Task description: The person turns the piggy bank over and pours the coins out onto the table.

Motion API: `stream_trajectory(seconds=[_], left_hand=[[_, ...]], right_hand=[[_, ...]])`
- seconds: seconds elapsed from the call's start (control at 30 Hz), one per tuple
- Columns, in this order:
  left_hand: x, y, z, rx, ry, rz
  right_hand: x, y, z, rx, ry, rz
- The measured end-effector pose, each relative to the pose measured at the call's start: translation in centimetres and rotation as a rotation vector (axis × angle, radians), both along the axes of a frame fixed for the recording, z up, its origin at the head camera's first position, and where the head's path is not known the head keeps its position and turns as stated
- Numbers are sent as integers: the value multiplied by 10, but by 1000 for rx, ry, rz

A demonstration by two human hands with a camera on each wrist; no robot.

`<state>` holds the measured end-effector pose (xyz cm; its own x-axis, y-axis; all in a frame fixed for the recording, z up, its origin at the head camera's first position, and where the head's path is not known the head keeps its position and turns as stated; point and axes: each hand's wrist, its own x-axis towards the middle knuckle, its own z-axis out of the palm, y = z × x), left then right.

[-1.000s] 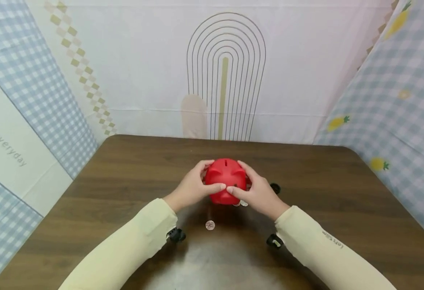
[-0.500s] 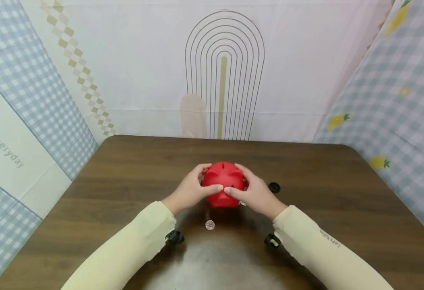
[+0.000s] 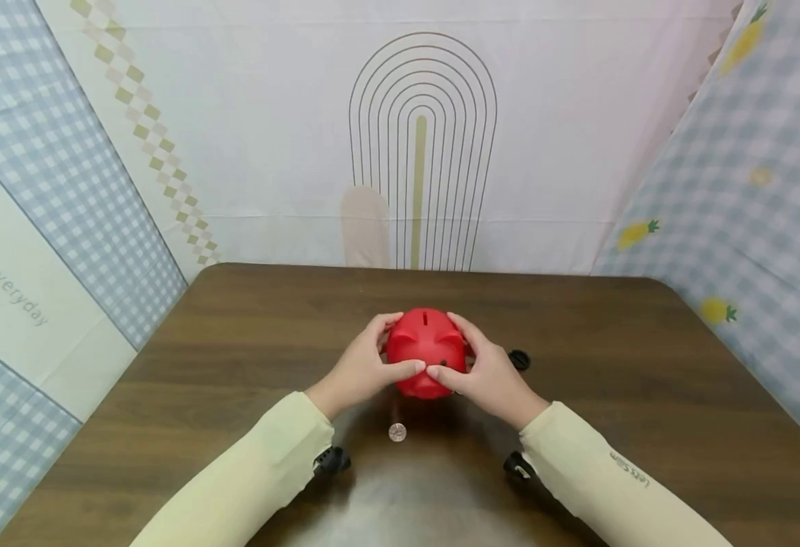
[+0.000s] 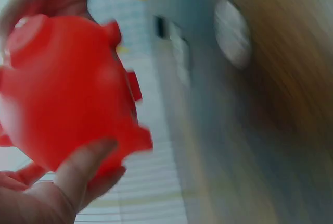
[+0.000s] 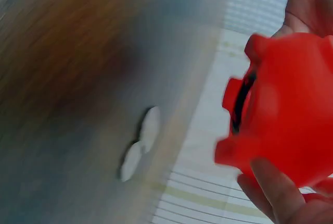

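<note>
A red piggy bank (image 3: 427,343) is held between both hands, its coin slot facing up and its snout toward the person. My left hand (image 3: 364,366) grips its left side, thumb across the front. The right hand (image 3: 498,377) mirrors this on the other side, the two thumb tips almost meeting above the snout. Both wrist views show the bank's stubby feet clear of the table; a dark round opening (image 5: 242,101) shows in its underside. In front of the bank lies a silver coin (image 3: 397,432). Two more coins (image 5: 150,129) lie flat in the right wrist view.
A round black cap (image 3: 520,359) lies on the brown wooden table (image 3: 256,319), just beyond the right hand. Black wrist cameras (image 3: 333,460) hang under both cuffs. A patterned cloth backdrop (image 3: 270,137) rises behind the table's far edge.
The piggy bank has shifted slightly toward the person, covering most of the coins by its right side. Both hands keep their grip. The head view has tilted a little.
</note>
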<state>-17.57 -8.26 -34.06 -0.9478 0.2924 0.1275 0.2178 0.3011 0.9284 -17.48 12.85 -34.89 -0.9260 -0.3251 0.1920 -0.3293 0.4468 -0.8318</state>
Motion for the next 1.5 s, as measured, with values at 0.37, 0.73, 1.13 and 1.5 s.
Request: stream_trajectory(seconds=[0.37, 0.73, 1.13, 1.5], left_hand=[[5, 2, 6, -24, 290, -55], [11, -2, 13, 9, 317, -43], [7, -2, 14, 20, 311, -55], [0, 4, 6, 2, 54, 7]], right_hand=[[-1, 3, -4, -25, 350, 50], [2, 1, 2, -54, 442, 56], [-1, 3, 5, -70, 415, 104], [-2, 5, 3, -12, 62, 34]])
